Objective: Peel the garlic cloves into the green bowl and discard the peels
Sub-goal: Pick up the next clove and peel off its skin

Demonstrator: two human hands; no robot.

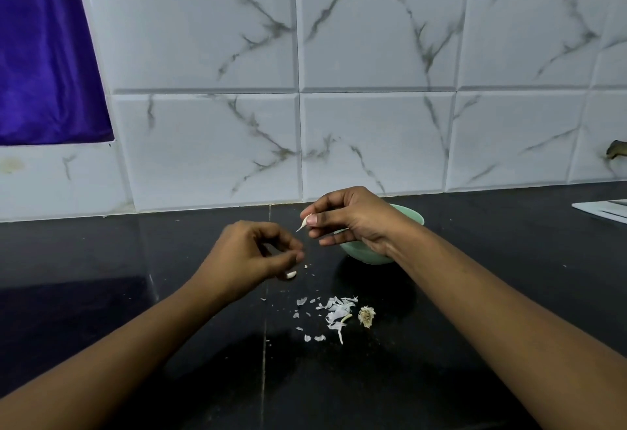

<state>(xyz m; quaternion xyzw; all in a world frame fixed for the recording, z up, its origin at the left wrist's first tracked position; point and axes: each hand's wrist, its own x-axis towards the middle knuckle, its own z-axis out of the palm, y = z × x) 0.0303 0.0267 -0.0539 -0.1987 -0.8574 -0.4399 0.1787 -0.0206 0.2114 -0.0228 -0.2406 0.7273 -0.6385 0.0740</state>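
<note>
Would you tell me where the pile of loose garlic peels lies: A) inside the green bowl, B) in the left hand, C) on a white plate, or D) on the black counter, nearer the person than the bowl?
D: the garlic peels lie scattered on the black counter, on the near side of the green bowl.

A single camera sat on the person's head, looking forward and down, close over the black counter (101,260) in the lower frame, squarely facing the tiled wall (373,39) above.
</note>
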